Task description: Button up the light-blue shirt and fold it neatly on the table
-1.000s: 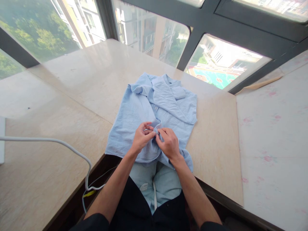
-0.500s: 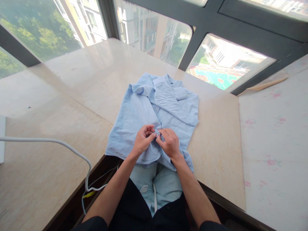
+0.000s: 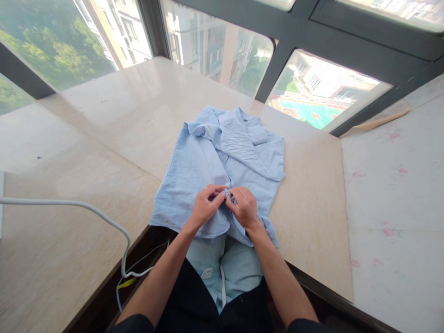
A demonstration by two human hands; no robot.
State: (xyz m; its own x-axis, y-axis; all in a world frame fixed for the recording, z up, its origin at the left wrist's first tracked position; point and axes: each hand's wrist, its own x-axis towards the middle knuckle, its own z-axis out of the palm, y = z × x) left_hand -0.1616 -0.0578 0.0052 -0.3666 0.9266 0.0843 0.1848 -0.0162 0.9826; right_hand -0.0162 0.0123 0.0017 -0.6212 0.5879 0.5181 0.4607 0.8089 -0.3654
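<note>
Spread on marble counter, blue shirt has its placket pinched between left hand and right hand grips.

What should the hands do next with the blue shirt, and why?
Probably finish fastening that spot. The left hand and right hand both pinch together the front edges of the light blue shirt, fingertips meeting, and the front higher up looks open.

Nothing legible shows. The small dark tag inside the collar of the light-blue shirt is too small to read, and the marble counter around the shirt carries no writing.
</note>
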